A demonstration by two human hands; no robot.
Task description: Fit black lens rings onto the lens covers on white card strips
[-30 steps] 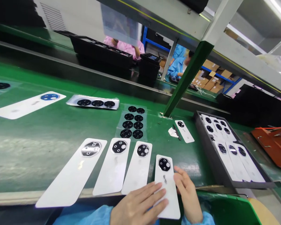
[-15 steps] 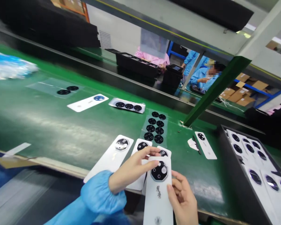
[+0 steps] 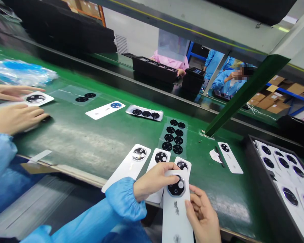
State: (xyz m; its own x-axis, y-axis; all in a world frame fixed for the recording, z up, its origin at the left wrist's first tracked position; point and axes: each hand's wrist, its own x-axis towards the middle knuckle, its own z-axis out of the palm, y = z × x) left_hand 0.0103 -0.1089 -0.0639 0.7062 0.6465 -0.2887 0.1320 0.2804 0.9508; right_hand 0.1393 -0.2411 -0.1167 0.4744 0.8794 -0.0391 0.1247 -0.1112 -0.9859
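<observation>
I hold a white phone back cover (image 3: 176,216) upright over the front edge of the green belt. My right hand (image 3: 202,217) grips its right side, fingers curled round the edge. My left hand (image 3: 155,180) is closed at the cover's top, thumb and fingers pinching at the black octagonal camera ring (image 3: 176,187). Three more white covers (image 3: 128,167) lie side by side on the belt just behind my hands. Beyond them lies a clear sheet of several black round lens pieces (image 3: 174,136).
A black tray (image 3: 273,192) of white covers stands at the right. A single cover (image 3: 230,157) and a small tool lie near a green post (image 3: 245,92). At the left a co-worker's hands (image 3: 15,116) rest on another cover. More sheets and a cover (image 3: 105,110) lie further back.
I lifted the rightmost cover off the belt and brought it toward me. My left hand moved from lying flat on it to pinching at its camera ring. The view swung left, showing a co-worker's hands.
</observation>
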